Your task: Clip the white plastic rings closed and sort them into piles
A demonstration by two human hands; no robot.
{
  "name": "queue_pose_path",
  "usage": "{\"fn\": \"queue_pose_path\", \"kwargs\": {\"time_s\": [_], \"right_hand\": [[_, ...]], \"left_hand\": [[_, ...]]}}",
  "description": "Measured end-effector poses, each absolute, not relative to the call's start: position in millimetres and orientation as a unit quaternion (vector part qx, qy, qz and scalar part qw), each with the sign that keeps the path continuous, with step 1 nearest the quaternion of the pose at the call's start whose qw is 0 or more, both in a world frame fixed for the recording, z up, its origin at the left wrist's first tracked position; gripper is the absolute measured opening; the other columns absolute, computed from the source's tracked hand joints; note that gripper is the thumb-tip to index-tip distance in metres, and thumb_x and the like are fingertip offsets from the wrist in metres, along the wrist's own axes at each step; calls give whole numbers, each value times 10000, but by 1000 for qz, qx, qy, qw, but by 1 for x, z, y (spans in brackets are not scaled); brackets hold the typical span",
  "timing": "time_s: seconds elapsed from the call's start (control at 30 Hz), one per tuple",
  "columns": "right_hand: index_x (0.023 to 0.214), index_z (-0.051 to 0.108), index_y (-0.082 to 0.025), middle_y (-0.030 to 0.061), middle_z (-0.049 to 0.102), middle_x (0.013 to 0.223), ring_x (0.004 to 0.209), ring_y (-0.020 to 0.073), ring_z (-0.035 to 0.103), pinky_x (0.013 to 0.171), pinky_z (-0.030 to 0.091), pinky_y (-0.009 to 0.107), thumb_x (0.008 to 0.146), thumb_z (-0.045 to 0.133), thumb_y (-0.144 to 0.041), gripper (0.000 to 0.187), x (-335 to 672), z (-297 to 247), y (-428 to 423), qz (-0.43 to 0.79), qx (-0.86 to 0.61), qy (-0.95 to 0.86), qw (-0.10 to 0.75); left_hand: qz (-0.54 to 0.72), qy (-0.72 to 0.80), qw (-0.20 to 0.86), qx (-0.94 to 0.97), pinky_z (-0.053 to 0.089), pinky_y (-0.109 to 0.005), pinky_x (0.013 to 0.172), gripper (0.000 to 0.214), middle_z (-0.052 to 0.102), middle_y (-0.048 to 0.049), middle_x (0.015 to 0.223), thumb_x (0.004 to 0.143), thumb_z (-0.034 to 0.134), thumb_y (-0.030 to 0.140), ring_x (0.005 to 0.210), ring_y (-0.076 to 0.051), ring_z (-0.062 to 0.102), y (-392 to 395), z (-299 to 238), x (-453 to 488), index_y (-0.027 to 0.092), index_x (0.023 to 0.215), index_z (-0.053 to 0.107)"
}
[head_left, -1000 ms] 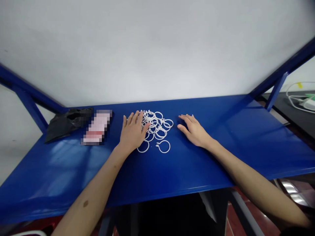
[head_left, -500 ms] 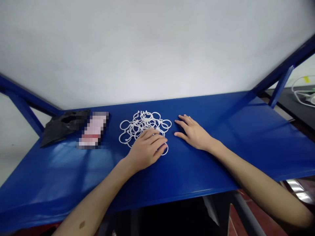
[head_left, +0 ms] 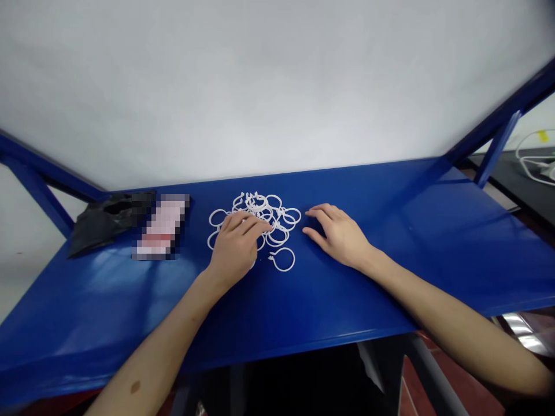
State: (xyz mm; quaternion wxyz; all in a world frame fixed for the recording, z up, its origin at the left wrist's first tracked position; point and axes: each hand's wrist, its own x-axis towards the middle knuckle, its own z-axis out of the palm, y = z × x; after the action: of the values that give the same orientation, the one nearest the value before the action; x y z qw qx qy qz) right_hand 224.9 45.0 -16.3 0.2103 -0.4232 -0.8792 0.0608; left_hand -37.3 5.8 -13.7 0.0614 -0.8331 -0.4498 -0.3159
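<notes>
Left grip (head_left: 236, 245) partly hides the ring pile (head_left: 262, 212), whether pinching I cannot tell; right grip (head_left: 340, 236), spread, sits just right of it

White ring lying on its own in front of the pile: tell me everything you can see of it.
The white ring is a thin, round loop that looks like smooth plastic. Small knobby ends sit on its left side; whether they are fastened is too small to tell. It lies flat on the blue table, just in front of the pile of similar rings and very close to it. Its whole outline shows, with no visible bend or break, and only the table appears to touch it.
</notes>
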Motion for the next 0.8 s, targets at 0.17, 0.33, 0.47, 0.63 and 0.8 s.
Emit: {"fn": "queue_pose_path", "kwargs": {"time_s": [0.17,0.33,0.47,0.63,0.8], "right_hand": [[1228,640,-213,117,634,1219,1111,253,614,928,540,449,982,554,-462,360,217,-9,29,151,-253,-931,214],[1092,711,-206,126,623,1221,1089,262,602,922,517,459,976,583,-408,265,212,-14,20,133,-199,-957,162],[979,710,-194,110,656,1152,1025,228,632,879,540,407,999,549,-354,228,211,-15,20,137,-194,-954,182],[978,689,-184,131,631,1220,1020,214,658,855,581,388,1002,546,-323,202,214,-7,18,125,-215,-929,273],[999,620,-206,136,600,1331,1035,198,682,868,600,383,984,582,-272,78,215,-4,16,164,-221,-891,361]], "left_hand": [[-301,-460,37,-835,480,-457,943,325,752,-30,969,902,475,69,1019,-249,600,5,-17,-32,248,999,728],[-302,-455,29,-838,476,-445,940,302,749,-32,957,901,489,82,1018,-245,600,5,-19,-32,249,992,724],[-306,-444,51,-841,465,-426,948,265,752,-25,957,909,504,92,1026,-242,605,3,-19,-30,243,991,705],[-364,-513,40,-776,452,-456,943,207,762,-42,957,957,543,246,1001,-255,622,-6,-8,-22,210,1136,642],[-372,-515,-220,-741,497,-406,945,302,746,-50,1100,1036,410,360,1051,-204,662,-13,7,-18,236,1247,586]]}}
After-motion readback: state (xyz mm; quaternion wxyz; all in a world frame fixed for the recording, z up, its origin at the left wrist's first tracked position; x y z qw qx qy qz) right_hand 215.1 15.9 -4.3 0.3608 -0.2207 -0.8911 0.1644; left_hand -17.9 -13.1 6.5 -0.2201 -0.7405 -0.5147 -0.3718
